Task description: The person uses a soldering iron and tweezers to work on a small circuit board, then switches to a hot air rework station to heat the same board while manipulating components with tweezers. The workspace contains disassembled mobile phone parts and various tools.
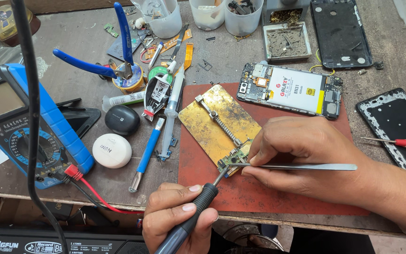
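The small circuit board (232, 160) sits clamped at the near end of the brass board holder (219, 122), so it cannot slide. The left hand (177, 214) is clenched around the soldering iron (191, 216), tip on the board, like a pen. The right hand (301, 157) pinches the tweezers (301, 166) at the same spot, resting on the red mat (259, 188) beside the holder for steadiness.

A worn grey workbench (240, 66) filled the frame under even, bright light, its surface scuffed and stained. A dark red mat (203, 183) lay near the bench's front edge (118, 203). Below that edge sat a black audio set (48, 242), and to its right pale floor (381, 244) showed.
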